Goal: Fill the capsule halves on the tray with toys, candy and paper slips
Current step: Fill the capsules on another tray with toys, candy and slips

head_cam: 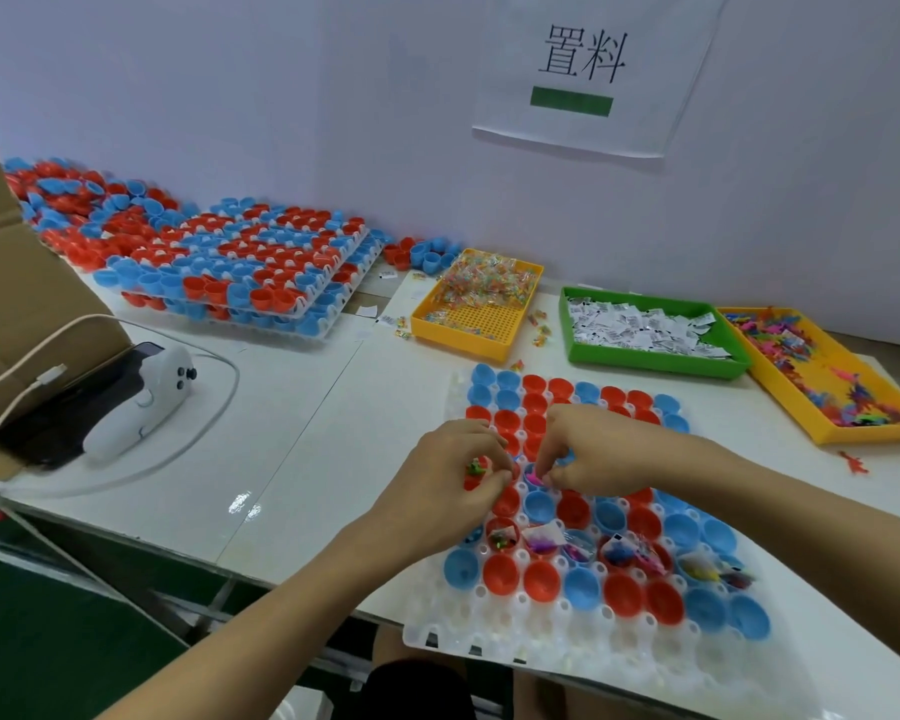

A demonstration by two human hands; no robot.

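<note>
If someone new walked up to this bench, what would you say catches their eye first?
Probably the white tray of red and blue capsule halves near the table's front edge, where the left hand and right hand pinch small toys above it. Then the stacked filled trays at the back left, and the bins of candy, paper slips and toys.

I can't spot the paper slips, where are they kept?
In the green tray at the back of the table, between two yellow trays, candy left, toys right.
</note>
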